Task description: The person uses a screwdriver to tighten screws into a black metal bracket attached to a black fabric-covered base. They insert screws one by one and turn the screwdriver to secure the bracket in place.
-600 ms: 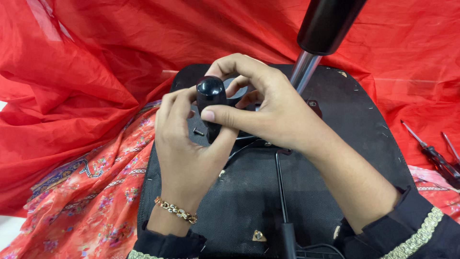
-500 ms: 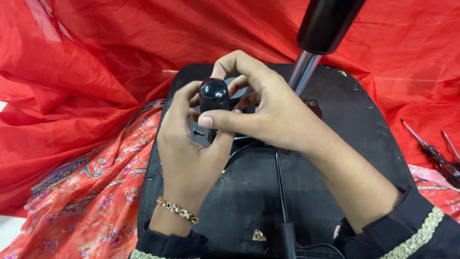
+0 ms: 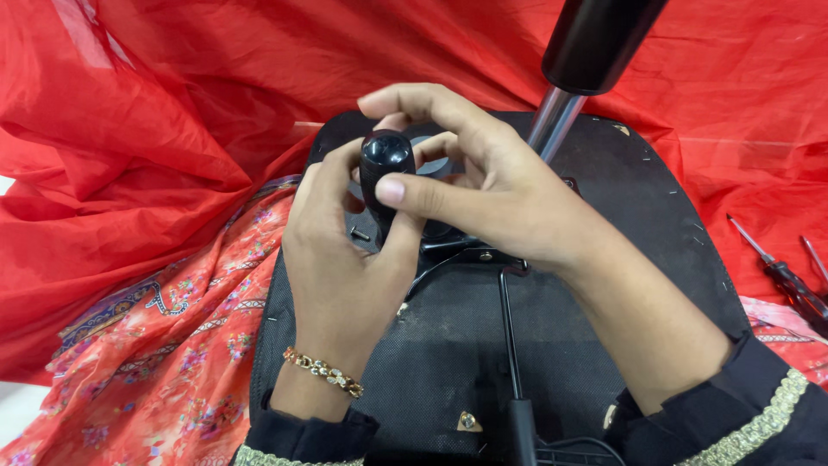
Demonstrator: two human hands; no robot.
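Note:
An upturned black chair seat lies in front of me, its metal mechanism plate under my hands. My left hand, with a gold bracelet at the wrist, is wrapped around a black knob-topped handle that stands upright over the mechanism. My right hand closes over the same handle from the right, its thumb pressed against the side just below the knob. A thin black lever rod runs from the mechanism toward me. A small loose screw lies on the seat beside my left hand.
A chrome gas-lift column with a black cylinder rises at the upper right of the seat. Red cloth surrounds the seat, with patterned orange fabric at the left. Two screwdrivers lie at the right edge.
Both hands have lifted the knob-topped handle slightly higher, and my right thumb has shifted across its side. The seat and column have not moved.

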